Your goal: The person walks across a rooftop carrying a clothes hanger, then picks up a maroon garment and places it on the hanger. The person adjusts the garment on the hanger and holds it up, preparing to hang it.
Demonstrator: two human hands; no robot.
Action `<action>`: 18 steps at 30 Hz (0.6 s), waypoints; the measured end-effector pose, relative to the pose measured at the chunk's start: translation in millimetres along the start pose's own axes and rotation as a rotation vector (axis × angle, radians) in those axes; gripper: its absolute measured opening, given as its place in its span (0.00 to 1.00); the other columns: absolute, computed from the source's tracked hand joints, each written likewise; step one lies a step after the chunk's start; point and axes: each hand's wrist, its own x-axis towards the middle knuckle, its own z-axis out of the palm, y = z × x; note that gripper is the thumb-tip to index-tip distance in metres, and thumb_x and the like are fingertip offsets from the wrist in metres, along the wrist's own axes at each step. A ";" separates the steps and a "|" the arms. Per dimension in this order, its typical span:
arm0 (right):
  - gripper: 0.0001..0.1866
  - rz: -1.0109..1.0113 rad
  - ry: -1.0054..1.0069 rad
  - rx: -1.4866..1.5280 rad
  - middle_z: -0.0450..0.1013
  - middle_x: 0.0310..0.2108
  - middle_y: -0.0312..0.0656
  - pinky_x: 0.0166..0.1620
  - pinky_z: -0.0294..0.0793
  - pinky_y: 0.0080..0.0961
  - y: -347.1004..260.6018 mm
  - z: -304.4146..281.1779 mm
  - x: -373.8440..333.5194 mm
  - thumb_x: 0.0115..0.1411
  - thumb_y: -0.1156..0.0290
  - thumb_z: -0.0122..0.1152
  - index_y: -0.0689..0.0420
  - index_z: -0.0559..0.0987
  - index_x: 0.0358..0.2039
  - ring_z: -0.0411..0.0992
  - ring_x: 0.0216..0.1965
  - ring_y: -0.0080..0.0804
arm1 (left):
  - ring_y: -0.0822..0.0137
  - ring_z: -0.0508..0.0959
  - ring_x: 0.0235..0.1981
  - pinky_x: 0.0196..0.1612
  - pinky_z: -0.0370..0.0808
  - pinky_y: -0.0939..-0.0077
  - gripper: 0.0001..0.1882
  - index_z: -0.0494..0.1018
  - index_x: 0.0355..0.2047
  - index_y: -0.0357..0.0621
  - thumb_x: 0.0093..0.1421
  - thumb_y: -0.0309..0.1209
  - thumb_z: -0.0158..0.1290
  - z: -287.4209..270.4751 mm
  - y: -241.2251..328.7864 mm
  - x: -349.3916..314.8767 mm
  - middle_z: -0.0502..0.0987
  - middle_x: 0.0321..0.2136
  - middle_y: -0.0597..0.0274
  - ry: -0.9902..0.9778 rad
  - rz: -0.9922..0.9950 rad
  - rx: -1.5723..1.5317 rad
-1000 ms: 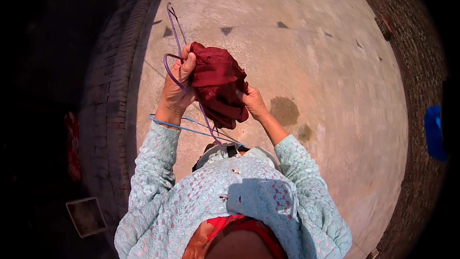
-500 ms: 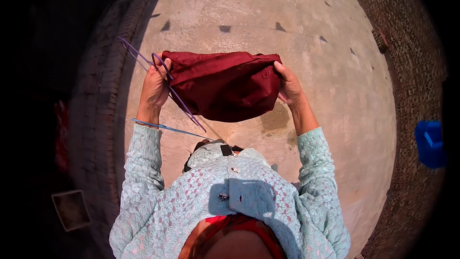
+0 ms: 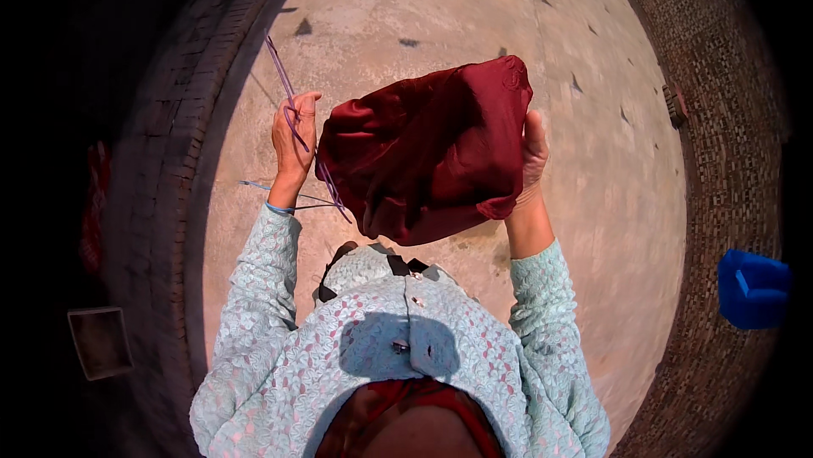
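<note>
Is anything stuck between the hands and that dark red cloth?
Nothing visible. The left hand grips one edge of the dark red cloth along with a thin purple cord, and the right hand holds the other edge directly.

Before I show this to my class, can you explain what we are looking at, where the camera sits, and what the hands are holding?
There is no machine here: a person works with two bare hands. The camera is worn on the person's head and looks straight down, so the pale blue patterned sleeves come in from below. Its wide lens bends straight edges, which is why the ground seems to curve.

The left hand has its grip on one side of a dark red cloth and also touches a thin purple line that crosses its fingers. The right hand holds the cloth's other side, so it hangs spread between them, above the ground.

Below is a sunlit concrete floor edged by brick paving. A blue plastic container stands at the right.
</note>
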 end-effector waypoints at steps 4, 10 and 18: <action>0.28 -0.063 0.096 0.060 0.68 0.50 0.50 0.55 0.67 0.39 6.0 4.4 6.4 0.58 0.55 0.53 0.62 0.67 0.52 0.68 0.51 0.42 | 0.71 0.76 0.30 0.35 0.74 0.76 0.16 0.72 0.41 0.37 0.63 0.38 0.46 -10.2 56.5 -8.4 0.76 0.32 0.57 -0.216 -0.303 -0.844; 0.24 -0.019 0.064 0.104 0.68 0.51 0.51 0.56 0.65 0.44 10.0 -15.0 14.9 0.58 0.59 0.54 0.61 0.69 0.51 0.68 0.51 0.44 | 0.66 0.79 0.31 0.34 0.78 0.73 0.16 0.70 0.43 0.33 0.64 0.35 0.44 8.6 98.7 -35.4 0.76 0.33 0.52 -0.774 -0.423 -1.192; 0.23 -0.013 0.122 0.058 0.66 0.52 0.49 0.56 0.65 0.45 35.1 -10.1 21.5 0.60 0.63 0.52 0.58 0.64 0.55 0.67 0.52 0.43 | 0.72 0.73 0.43 0.48 0.72 0.75 0.14 0.70 0.45 0.39 0.63 0.33 0.46 53.0 60.7 -52.3 0.74 0.40 0.62 -0.926 -0.530 -1.227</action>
